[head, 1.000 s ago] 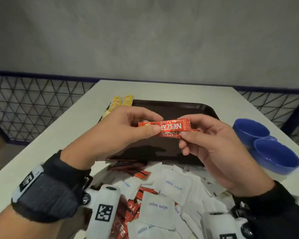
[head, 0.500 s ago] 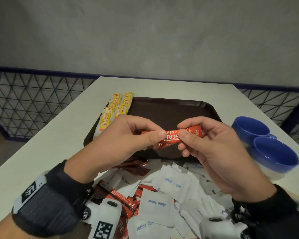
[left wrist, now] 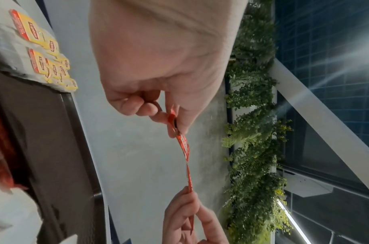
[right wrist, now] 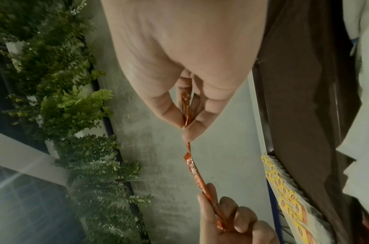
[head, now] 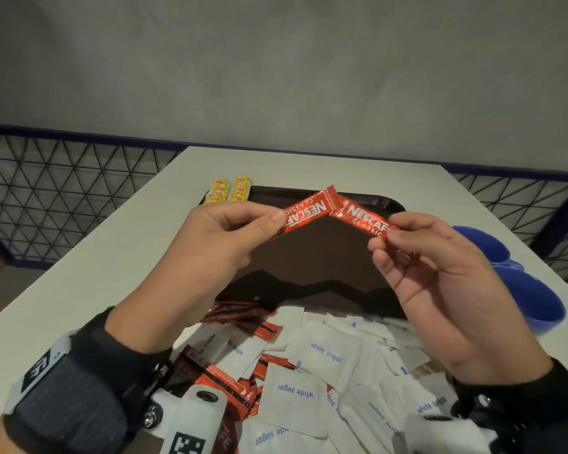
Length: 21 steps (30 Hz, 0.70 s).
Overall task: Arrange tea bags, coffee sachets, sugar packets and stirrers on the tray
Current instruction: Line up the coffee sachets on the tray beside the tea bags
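Two red coffee sachets (head: 336, 213), joined or overlapping at mid frame, are being held above the tray (head: 315, 257), left hand (head: 210, 253) pinching one end, right hand (head: 440, 276) the other. Task looks early: only tea bags (head: 230, 191), maybe eight, sitting at the tray's upper-left corner. Sugar packets (head: 325, 355), well over ten, and more sachets are lying piled at lower frame; no stirrers showing.

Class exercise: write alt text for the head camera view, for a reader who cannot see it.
Two hands hold red coffee sachets above a dark tray: the left hand pinches one sachet, the right hand another, their ends meeting. Yellow tea bags lie at the tray's far left; sugar packets are piled nearest the camera.
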Tool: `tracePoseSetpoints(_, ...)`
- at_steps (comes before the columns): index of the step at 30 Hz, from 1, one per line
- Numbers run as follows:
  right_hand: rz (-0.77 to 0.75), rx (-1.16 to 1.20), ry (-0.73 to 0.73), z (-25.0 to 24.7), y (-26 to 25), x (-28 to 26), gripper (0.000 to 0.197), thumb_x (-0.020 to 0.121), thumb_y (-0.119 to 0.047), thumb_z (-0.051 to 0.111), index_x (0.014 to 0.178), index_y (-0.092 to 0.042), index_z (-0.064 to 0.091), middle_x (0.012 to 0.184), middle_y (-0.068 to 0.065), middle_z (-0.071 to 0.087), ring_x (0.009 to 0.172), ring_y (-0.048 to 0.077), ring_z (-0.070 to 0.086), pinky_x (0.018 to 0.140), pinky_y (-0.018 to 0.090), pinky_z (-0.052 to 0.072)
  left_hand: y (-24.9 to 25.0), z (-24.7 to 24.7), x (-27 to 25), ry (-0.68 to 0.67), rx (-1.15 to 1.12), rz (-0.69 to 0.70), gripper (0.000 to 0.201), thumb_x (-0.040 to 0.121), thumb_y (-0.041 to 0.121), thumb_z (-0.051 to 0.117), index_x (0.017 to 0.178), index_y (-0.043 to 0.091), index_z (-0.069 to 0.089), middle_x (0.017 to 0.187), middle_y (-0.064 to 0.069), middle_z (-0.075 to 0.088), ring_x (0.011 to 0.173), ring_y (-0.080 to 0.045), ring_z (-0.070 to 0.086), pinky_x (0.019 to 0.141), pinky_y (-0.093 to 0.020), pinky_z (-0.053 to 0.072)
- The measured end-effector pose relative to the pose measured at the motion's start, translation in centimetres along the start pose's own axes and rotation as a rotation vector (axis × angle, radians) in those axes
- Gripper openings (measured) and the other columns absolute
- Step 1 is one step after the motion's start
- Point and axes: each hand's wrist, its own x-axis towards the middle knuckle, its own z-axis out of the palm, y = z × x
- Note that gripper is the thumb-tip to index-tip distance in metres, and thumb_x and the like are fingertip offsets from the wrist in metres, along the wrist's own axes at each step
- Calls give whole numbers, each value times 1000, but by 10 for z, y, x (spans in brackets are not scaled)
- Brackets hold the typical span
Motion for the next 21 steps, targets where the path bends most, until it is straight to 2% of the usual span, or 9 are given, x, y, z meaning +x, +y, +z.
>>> tracePoseSetpoints(3, 29, 40, -3, 1, 1, 0, 20, 75, 6, 63, 92, -6, 64, 85, 15, 76, 78, 21, 76, 66, 22, 60, 0, 0, -1, -45, -63, -46, 21, 73, 40, 76, 87, 26, 83, 79, 4, 67, 72, -11, 53, 62, -24, 45)
tracePoseSetpoints(7, 90, 23, -58, 7, 12, -3, 33, 71, 7, 65, 103, -2, 65, 91, 19, 74, 81, 24, 77, 67, 27, 62, -1, 6, -5, -194, -149, -54, 18, 70, 28, 81, 83, 17, 78, 82, -6, 71, 72, -13, 63, 61, -21, 51)
tracePoseSetpoints(10, 103, -46, -88, 7, 21, -4, 36, 69, 6, 67, 105, 1, 66, 92, 20, 72, 84, 27, 76, 77, 35, 63, -3, 11, -9, -250, -159, -51, 13, 70, 22, 81, 83, 18, 78, 84, -10, 74, 75, -12, 69, 65, -19, 53)
tracePoseSetpoints(12, 105, -119, -130, 6, 24, -5, 37, 71, 5, 68, 107, 1, 69, 95, 19, 73, 88, 25, 74, 84, 38, 61, -4, 15, -12, -241, -124, -18, 11, 70, 23, 81, 80, 21, 80, 86, -7, 77, 76, -11, 69, 69, -18, 54)
tracePoseSetpoints(15, 97, -190, -168, 5, 25, -6, 35, 70, 3, 67, 104, -4, 76, 99, 18, 75, 90, 23, 72, 87, 37, 59, -8, 17, -12, -248, 30, 35, 14, 72, 33, 82, 82, 24, 80, 90, -7, 77, 83, -16, 71, 80, -29, 57)
tracePoseSetpoints(16, 96, -187, -177, 5, 24, -7, 36, 71, 3, 67, 104, -5, 76, 99, 19, 75, 91, 23, 72, 88, 37, 59, -9, 17, -12, -269, 60, 35, 14, 74, 34, 81, 83, 24, 79, 89, -6, 77, 80, -16, 70, 78, -31, 57)
tracePoseSetpoints(19, 100, -176, -189, 5, 25, -7, 38, 77, 4, 65, 112, -5, 75, 107, 22, 74, 97, 27, 72, 91, 40, 60, -9, 18, -12, -306, 68, 23, 11, 81, 31, 78, 85, 21, 76, 77, -1, 71, 69, -10, 64, 64, -23, 52)
tracePoseSetpoints(21, 96, -189, -197, 5, 26, -7, 37, 81, 2, 65, 115, -5, 74, 109, 22, 74, 98, 29, 72, 92, 42, 60, -9, 19, -13, -296, 31, -3, 12, 81, 29, 76, 84, 18, 73, 72, -3, 69, 65, -14, 64, 59, -24, 51)
